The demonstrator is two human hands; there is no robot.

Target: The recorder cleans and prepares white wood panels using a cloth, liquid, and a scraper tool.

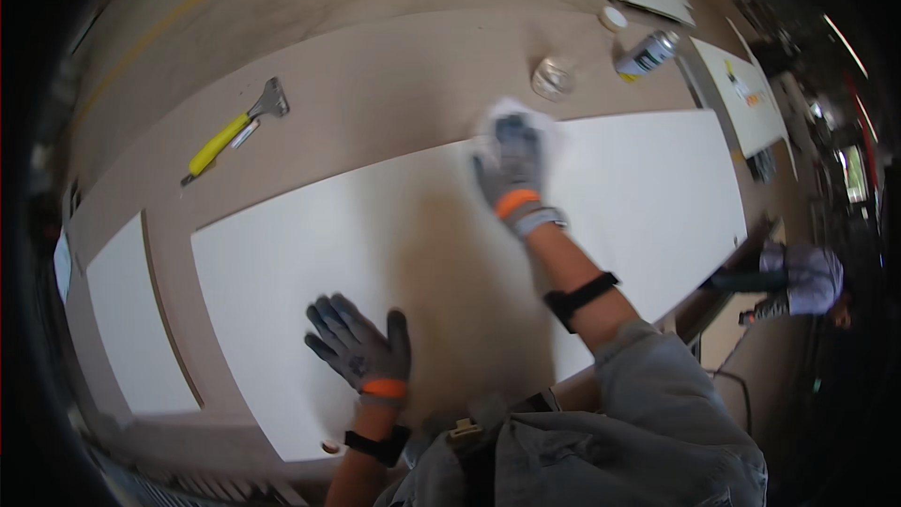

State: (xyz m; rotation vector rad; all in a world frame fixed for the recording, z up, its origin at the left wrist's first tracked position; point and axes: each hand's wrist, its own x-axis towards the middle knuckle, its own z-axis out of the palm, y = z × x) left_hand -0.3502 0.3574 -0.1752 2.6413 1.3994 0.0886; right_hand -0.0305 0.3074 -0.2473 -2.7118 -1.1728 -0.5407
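Observation:
A long white panel point(648, 188) lies across the table in front of me. My left hand point(361, 343), in a grey glove with an orange cuff band, rests with fingers spread on the panel's near left part. At the panel's far edge my right hand point(514, 155), gloved alike and slightly blurred, presses a white cloth point(549, 136) against the surface. The cloth sticks out around the fingers and past the edge; its part under the palm is hidden.
Beyond the panel lies a yellow-handled scraper point(221, 143). A clear glass jar point(553, 79), a round lid point(613, 19) and a spray can point(648, 54) are at the far right. A smaller white panel point(141, 319) lies left. Another person point(812, 277) is at the right.

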